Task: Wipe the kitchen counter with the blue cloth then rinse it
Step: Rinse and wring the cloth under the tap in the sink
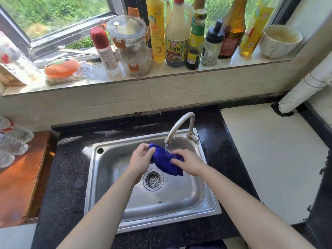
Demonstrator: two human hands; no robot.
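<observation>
I have my left hand [142, 157] and right hand [188, 163] both gripping the bunched blue cloth [164, 159], its long axis slanting from the steel sink's [107, 177] back rim toward the right rim, under the curved steel tap's [179, 124] stream.

A single wide-angle view, worn on the person's head, looks forward and steeply down from close above the stainless steel sink [107, 177] set in the dark speckled stone desk [66, 177]. Both bare forearms reach in from the near edge. The far part takes in the pale window sill [161, 72], its lines bowed by the lens.
</observation>
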